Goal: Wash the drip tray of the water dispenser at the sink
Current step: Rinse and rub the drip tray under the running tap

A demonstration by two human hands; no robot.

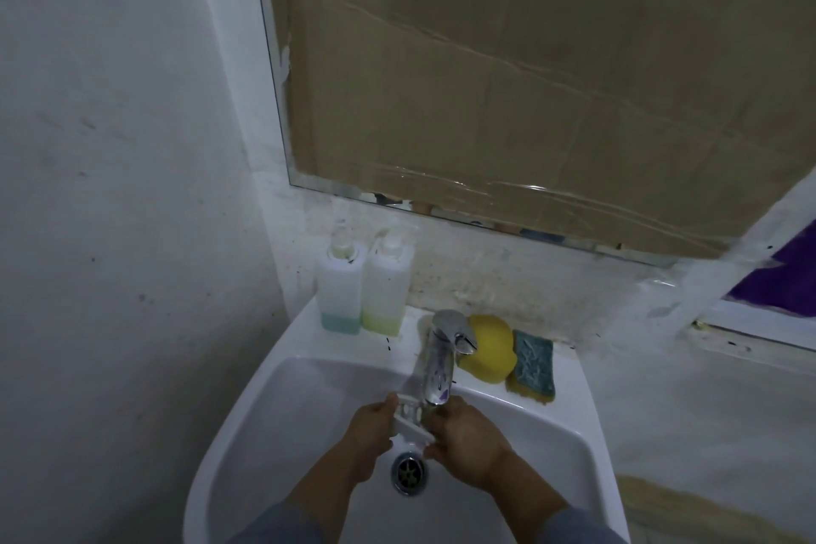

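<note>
Drip tray: the small white drip tray (408, 420) is between my two hands, tilted, directly under the spout and above the drain.
My left hand: my left hand (368, 428) is curled closed around the tray's left end, thumb up near the top edge.
My right hand: my right hand (463, 433) is closed on the tray's right end, fingers wrapped over it and a fingertip low by the bottom corner.
Tap: the chrome mixer tap (441, 360) rises from the back ledge, its spout end just over the tray; I cannot tell whether water is running.
Sink: the white ceramic sink (273, 411) fills the lower middle of my view, with the metal drain (409, 473) just below the tray.
Left of the tap: two translucent soap bottles stand touching on the ledge, one with blue liquid (340, 294) at its bottom, one with yellow-green liquid (387, 289).
Right of the tap: a yellow sponge (490, 349) sits just behind the tap, and beside it a teal scouring pad (532, 367).
Above: a mirror covered with taped cardboard (508, 80) hangs on the white wall.
Sleeves: grey-blue cuffs show at the bottom edge.
</note>
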